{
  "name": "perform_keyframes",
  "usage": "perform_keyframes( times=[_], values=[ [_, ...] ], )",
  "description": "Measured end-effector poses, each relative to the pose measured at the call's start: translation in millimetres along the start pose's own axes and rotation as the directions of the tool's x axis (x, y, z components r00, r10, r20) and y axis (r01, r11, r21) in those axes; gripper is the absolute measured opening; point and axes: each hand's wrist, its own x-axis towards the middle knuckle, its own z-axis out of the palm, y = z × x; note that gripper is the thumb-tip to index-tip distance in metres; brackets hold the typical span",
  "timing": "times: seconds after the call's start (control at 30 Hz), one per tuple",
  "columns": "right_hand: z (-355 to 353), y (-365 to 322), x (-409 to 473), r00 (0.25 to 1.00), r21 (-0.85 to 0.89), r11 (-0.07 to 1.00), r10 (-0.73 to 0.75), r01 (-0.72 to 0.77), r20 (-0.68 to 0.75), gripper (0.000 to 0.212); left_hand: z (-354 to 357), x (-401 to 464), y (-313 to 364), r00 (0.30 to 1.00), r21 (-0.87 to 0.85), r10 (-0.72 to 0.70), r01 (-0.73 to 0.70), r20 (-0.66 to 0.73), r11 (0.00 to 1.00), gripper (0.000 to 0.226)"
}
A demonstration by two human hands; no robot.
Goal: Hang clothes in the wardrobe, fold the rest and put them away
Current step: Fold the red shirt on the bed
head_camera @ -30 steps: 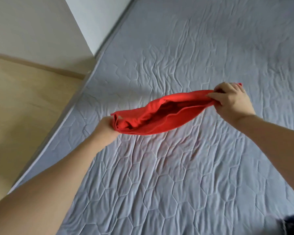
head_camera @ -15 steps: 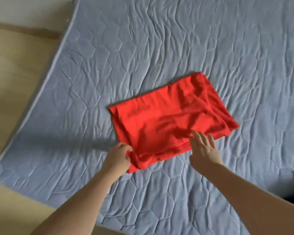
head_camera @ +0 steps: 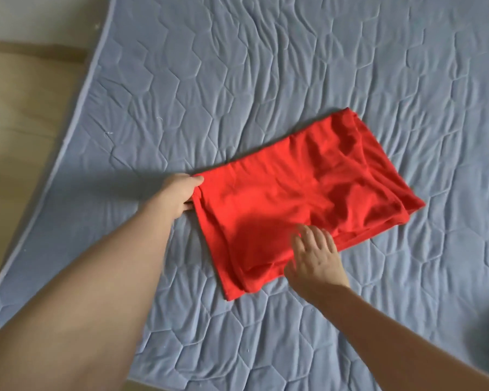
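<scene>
your left hand [head_camera: 181, 194] pinches the red garment [head_camera: 302, 193] at nine o'clock, its long axis toward three; your right hand [head_camera: 315, 256] presses flat at six.

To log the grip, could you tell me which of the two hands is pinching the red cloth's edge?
The left hand pinches the red cloth; the right hand lies flat on it.

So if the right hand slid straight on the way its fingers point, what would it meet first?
More of the folded red garment: the right hand already rests on its near edge, fingers pointing up across it. Beyond the cloth's far edge lies only the quilted blue mattress cover.
</scene>
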Motion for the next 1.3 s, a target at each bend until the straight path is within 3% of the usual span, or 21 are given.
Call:
perform_keyframes(
  times=[0.07,0.13,0.27,0.37,0.5,0.6,0.77,0.83,0.93,1.03,1.13,1.3],
  values=[
    [3.6,-43.6,-10.8,0.993,0.092,0.989,-0.114,0.116,-0.027,0.051,-3.0,3.7,-1.4,0.996,0.13,0.077,-0.07,-0.044,0.989,0.009],
    [7.8,-90.0,-9.5,0.987,0.135,0.984,-0.131,0.117,0.098,0.057,-6.6,2.5,-1.3,0.994,0.217,0.097,-0.085,-0.048,0.972,0.031],
    [19.5,-141.7,9.4,0.896,0.04,0.982,0.151,-0.184,0.418,0.053,-12.2,6.8,3.2,0.99,0.328,0.143,-0.128,-0.02,0.936,0.025],
    [31.7,-125.2,23.5,0.853,-0.042,0.938,0.33,-0.343,0.404,0.025,-11.4,9.7,7.1,0.986,0.399,0.165,-0.153,0.006,0.904,0.007],
    [24.3,-109.7,34.0,0.828,0.085,0.939,0.247,-0.332,0.503,0.032,-11.8,7.3,13.4,0.978,0.413,0.206,-0.18,-0.017,0.893,0.012],
    [-5.4,-94.9,38.6,0.761,0.188,0.888,0.231,-0.419,0.606,0.035,0.0,-3.3,29.9,0.976,0.339,0.212,-0.213,0.039,0.916,0.025],
    [-60.8,-6.8,54.1,0.649,0.312,0.664,0.346,-0.68,0.678,0.032,65.4,-40.1,91.0,0.956,0.147,0.209,-0.241,0.204,0.959,0.019],
    [-85.1,32.2,56.5,0.643,0.348,0.6,0.391,-0.721,0.658,0.031,99.5,-55.0,113.7,0.946,0.078,0.224,-0.247,0.233,0.966,0.024],
    [-112.0,86.8,59.9,0.692,0.319,0.647,0.471,-0.693,0.547,0.032,153.9,-69.0,142.2,0.913,0.182,0.294,-0.353,0.284,0.918,0.037],
    [-117.3,133.9,63.6,0.658,0.277,0.603,0.618,-0.748,0.43,0.031,199.1,-60.0,160.9,0.855,0.409,0.457,-0.519,0.246,0.751,0.016],
    [-103.4,167.6,66.9,0.665,0.234,0.626,0.659,-0.744,0.352,0.033,240.8,-40.5,167.1,0.813,0.704,0.556,-0.497,0.173,0.508,0.036],
    [-50.3,204.9,75.8,0.746,0.217,0.714,0.645,-0.666,0.166,0.033,296.6,6.9,152.2,0.766,0.798,0.629,-0.458,0.129,0.393,0.041]
  ],
)
